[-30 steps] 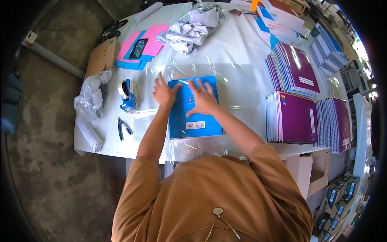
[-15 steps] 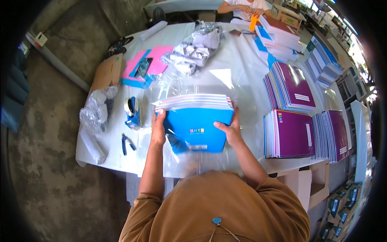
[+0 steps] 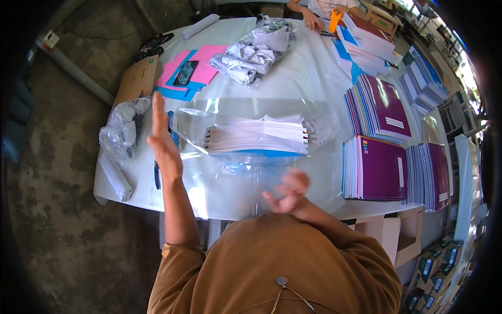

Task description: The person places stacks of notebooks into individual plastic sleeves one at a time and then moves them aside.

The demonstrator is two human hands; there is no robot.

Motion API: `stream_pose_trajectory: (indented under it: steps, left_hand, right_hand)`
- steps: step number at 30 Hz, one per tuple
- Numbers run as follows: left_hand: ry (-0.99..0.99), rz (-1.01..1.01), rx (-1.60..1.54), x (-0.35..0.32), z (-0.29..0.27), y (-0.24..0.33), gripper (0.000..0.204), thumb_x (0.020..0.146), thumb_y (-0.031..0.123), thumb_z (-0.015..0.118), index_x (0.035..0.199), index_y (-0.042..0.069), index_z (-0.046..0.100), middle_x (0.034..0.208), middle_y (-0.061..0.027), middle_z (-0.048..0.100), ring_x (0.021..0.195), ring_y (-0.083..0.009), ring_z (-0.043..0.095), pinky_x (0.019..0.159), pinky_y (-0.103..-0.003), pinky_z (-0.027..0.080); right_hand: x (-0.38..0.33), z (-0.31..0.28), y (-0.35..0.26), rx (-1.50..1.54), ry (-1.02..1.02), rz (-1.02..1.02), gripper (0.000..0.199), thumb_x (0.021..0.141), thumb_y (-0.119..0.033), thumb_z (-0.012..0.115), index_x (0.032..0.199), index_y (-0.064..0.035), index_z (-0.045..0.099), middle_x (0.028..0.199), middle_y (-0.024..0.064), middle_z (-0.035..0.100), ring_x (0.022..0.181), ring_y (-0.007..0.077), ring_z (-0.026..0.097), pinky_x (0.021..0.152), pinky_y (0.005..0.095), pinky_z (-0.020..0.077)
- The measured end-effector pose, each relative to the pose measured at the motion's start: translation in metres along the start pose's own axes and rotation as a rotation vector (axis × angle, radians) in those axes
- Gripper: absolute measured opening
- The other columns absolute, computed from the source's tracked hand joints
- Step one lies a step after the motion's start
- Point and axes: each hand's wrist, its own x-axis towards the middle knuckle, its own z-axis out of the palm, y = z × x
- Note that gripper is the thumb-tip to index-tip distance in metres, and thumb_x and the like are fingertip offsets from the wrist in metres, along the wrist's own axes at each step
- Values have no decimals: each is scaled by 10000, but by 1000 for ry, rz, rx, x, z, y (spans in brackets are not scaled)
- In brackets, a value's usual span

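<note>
A stack of spiral notebooks (image 3: 256,137) sits in the middle of the table, its white page edges upward and a strip of blue cover along the near side. Clear plastic film (image 3: 230,110) lies around and over it, spreading to both sides. My left hand (image 3: 165,149) is raised left of the stack, fingers stretched out, holding nothing. Behind it a blue tape dispenser (image 3: 173,131) is partly hidden. My right hand (image 3: 288,192), smeared by motion, is on the near side of the stack, apart from it, with fingers spread and nothing visible in it.
Purple notebook stacks (image 3: 381,170) stand at the right. Crumpled plastic (image 3: 256,52) and a phone (image 3: 185,73) on pink and blue sheets lie farther back. Blue-handled cutters (image 3: 157,175) are at the left. Across the table another person's hands (image 3: 314,22) are near an orange object (image 3: 334,21).
Both hands have let go of the blue-covered notebooks, which now rest on the table amid the film. My left hand has moved up and left; my right has drawn back toward me.
</note>
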Motion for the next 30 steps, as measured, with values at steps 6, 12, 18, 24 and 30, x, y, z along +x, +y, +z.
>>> stream_pose_trajectory:
  steps: [6,12,18,24,30]
  left_hand:
    - [-236,-150,-53,-71,35,-14,622,934,248,433,1421,-10,145,1468,-162,218,1356,-266,215,1094,-391,145]
    - [45,-188,150,-84,53,-3,296,905,186,535,1148,32,604,1285,-157,499,1312,-288,313,1064,-378,234]
    - [-280,202,763,-74,66,21,236,859,198,584,1077,143,657,1259,-26,542,1259,-258,392,1066,-432,168]
    - [-522,229,632,-68,84,34,462,904,344,484,1236,23,510,1276,-150,505,1225,-304,436,1053,-463,228]
    - [-499,-406,-281,-39,76,53,635,878,256,519,1380,-35,261,1331,-232,419,1219,-290,434,1025,-401,299]
  right_hand:
    - [70,17,-11,-90,-542,202,461,874,-263,497,1239,17,466,1360,151,401,1270,358,333,1037,452,235]
    - [104,38,37,-131,-732,260,475,904,-220,432,1303,31,380,1359,209,380,1255,340,374,1043,464,265]
    - [111,20,43,344,-53,346,496,841,-22,496,1292,68,311,1321,228,394,1205,349,410,986,431,329]
    - [54,-13,21,-237,-159,563,479,789,-136,583,1232,5,467,1136,107,541,1074,300,466,996,405,243]
    - [62,6,10,-127,-399,403,386,816,-161,559,1193,-81,539,1235,48,522,1187,188,448,985,332,276]
